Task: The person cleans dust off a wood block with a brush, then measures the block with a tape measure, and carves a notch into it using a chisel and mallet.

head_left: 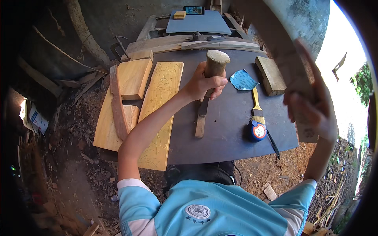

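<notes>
My left hand [209, 84] grips the upright handle of a chisel [216, 59], whose dark blade rests on a small wooden stick [200, 129] lying on the dark board [183, 151]. My right hand [309, 102], blurred, is wrapped round a long, broad piece of wood [281, 35] raised at the right. Right of the chisel lie a yellow-handled brush [256, 100], a crumpled blue paper sheet [242, 80] and a blue tape measure [258, 131]. A pale plank with scribbled drawings [161, 98] lies beside my left forearm.
Wooden blocks [132, 78] sit at the left, another block [269, 74] at the right. Behind are long strips of wood [224, 44], a clamp [116, 49] and a grey panel [197, 24] carrying a phone [194, 10]. Wood shavings [271, 165] litter the ground.
</notes>
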A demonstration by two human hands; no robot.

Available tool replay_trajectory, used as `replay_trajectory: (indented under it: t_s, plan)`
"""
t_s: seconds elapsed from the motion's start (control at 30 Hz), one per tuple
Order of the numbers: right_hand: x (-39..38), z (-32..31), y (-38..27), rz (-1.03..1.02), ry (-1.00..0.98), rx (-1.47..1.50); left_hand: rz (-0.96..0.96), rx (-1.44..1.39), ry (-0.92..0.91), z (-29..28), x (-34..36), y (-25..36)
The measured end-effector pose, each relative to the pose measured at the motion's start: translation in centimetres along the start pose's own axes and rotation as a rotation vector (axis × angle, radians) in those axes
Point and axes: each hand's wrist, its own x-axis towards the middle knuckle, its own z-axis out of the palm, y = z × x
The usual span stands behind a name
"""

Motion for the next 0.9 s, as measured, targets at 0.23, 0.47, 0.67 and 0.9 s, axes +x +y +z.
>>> replay_trajectory:
  t_s: [0.23, 0.47, 0.67, 0.9]
  plan:
    - [1.3, 2.3, 0.9, -0.096, -0.257, -0.448, -0.006, 0.065, 0.045, 0.1, -0.2, 0.0]
    - [1.8, 1.4, -1.1, -0.076, 0.308, -0.1, 0.014, 0.05, 0.011, 0.5, 0.1, 0.1]
    - [2.5, 1.9, -2.7, 0.273, -0.093, -0.382, -0.009, 0.061, 0.08, -0.4, -1.4, 0.5]
    - [2.5, -2.0, 6.6, -0.408, -0.296, -1.348, 0.005, 0.039, -0.012, 0.5, 0.4, -0.1]
